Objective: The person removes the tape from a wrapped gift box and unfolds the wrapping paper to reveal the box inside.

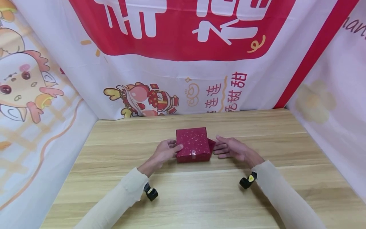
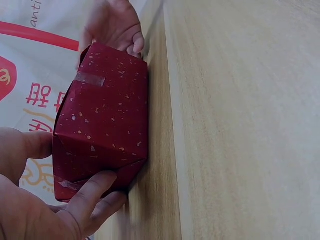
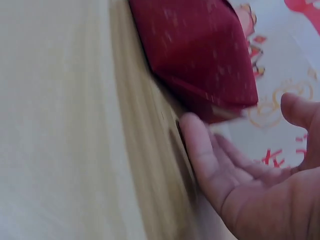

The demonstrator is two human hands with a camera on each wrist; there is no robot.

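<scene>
A gift box wrapped in dark red paper with light flecks sits on the wooden table. Clear tape crosses its front edge. My left hand holds the box's left end, thumb over the top and fingers against the folded end, where another bit of tape shows in the left wrist view. From the right end a pointed paper flap sticks out. Beside that flap is my right hand, fingers extended and thumb apart. In the right wrist view its fingertips are close under the flap; contact is unclear.
Bare wood-grain tabletop lies in front of the box. A printed cloth with red and white lettering hangs behind the table, with more printed cloth at both sides. Each wrist carries a small black camera.
</scene>
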